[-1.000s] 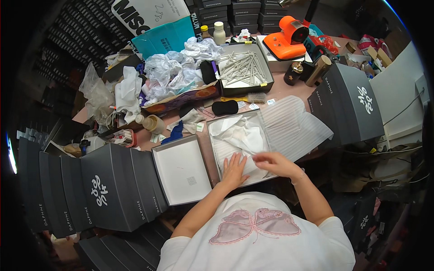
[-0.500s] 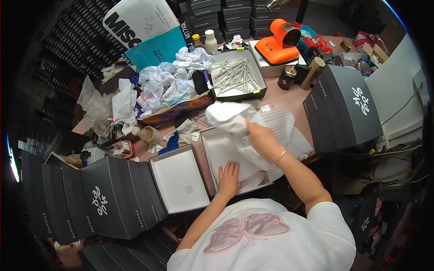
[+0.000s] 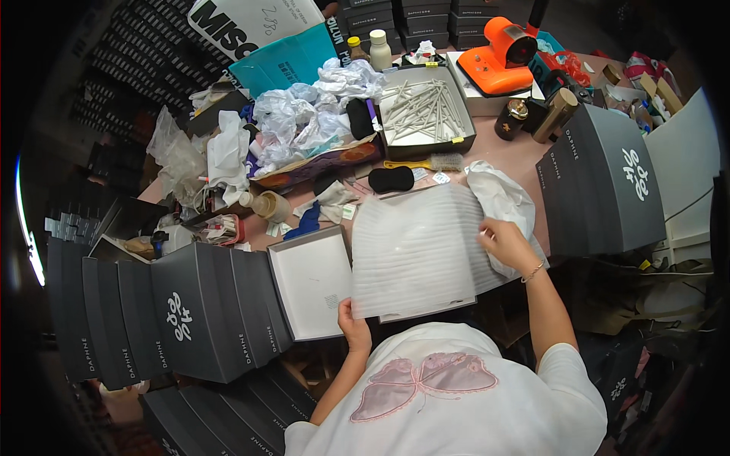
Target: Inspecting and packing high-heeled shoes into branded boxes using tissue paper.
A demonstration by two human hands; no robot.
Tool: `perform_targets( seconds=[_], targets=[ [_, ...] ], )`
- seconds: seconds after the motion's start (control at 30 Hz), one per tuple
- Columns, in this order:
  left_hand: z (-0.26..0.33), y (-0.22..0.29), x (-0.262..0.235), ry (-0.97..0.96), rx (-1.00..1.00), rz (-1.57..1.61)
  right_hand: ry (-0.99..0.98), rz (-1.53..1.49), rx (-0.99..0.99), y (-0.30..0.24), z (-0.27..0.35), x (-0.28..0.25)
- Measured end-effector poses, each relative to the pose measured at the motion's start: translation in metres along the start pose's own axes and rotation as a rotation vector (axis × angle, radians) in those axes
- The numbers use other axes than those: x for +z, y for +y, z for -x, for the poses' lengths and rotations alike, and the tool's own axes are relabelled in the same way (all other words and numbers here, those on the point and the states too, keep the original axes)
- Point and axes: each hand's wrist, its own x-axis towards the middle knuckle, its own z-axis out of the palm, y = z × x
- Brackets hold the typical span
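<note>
A translucent ribbed foam sheet [image 3: 414,254] is spread over a shoe-box-sized box, whose pale near rim [image 3: 430,310] shows below it. My left hand [image 3: 354,328] pinches the sheet's near left corner. At the sheet's right side is my right hand [image 3: 509,245], its fingers drawn together; what they hold, if anything, cannot be made out. Crumpled white tissue paper [image 3: 502,194] lies just beyond and under that hand. Left of the sheet sits a shallow box part [image 3: 310,281] with a white inside.
Dark grey shoe boxes stand in a row at left [image 3: 194,311] and at right [image 3: 597,182]. Behind are a tray of white paper sticks [image 3: 426,114], a bin of crumpled plastic [image 3: 293,121], a yellow-handled brush [image 3: 445,163], a black oval pad [image 3: 391,179] and an orange device [image 3: 498,61].
The tissue paper has gone from over the box to the right side. The foam sheet now covers the box. My left hand has moved from inside the box to the sheet's corner.
</note>
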Motion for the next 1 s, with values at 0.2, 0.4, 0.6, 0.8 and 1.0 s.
perform_targets(
  seconds=[0.2,0.4,0.6,0.8,1.0],
  targets=[
    [-0.005,0.012,0.004,-0.200,0.011,-0.204,0.011,0.222,-0.156,0.001,0.032,0.084],
    [-0.015,0.014,-0.007,-0.345,0.082,-0.439,0.307,0.127,-0.065,-0.027,0.026,0.047],
    [-0.018,0.016,-0.020,-0.946,-0.700,-0.127,0.683,-0.199,-0.623,-0.188,0.002,0.018],
    [-0.016,0.047,0.046,-0.869,-0.247,0.110,0.175,-0.401,-1.578,-0.306,0.049,0.140],
    [-0.119,0.034,-0.073,0.222,-0.319,0.728,0.145,-0.433,-0.579,-0.169,0.020,0.088]
  ],
)
